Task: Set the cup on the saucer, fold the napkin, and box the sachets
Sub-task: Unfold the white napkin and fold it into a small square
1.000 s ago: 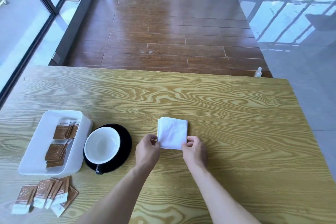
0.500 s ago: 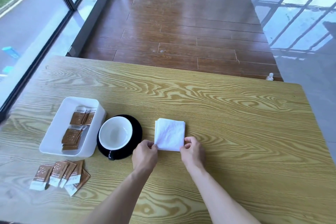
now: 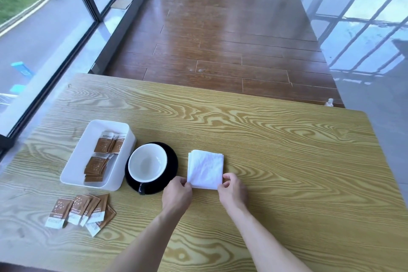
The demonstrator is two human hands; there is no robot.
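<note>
A white napkin (image 3: pixel 205 168), folded into a small square, lies flat on the wooden table (image 3: pixel 287 161). My left hand (image 3: pixel 177 196) pinches its near left corner, and my right hand (image 3: pixel 233 190) pinches its near right corner. To the left a white-lined black cup (image 3: pixel 147 164) stands on a black saucer (image 3: pixel 172 161). A white box (image 3: pixel 88 148) further left holds several brown sachets (image 3: pixel 102 154). Several more brown sachets (image 3: pixel 81 212) lie fanned out on the table in front of the box.
The table's far edge drops to a brown wooden floor (image 3: pixel 220 40). A glass wall (image 3: pixel 44 28) runs along the left side. A small white bottle (image 3: pixel 329 102) stands on the floor past the far right corner.
The view has shifted up and back, so the table items sit lower in frame. Both hands stay at the napkin's near corners; the napkin has not visibly changed shape.
</note>
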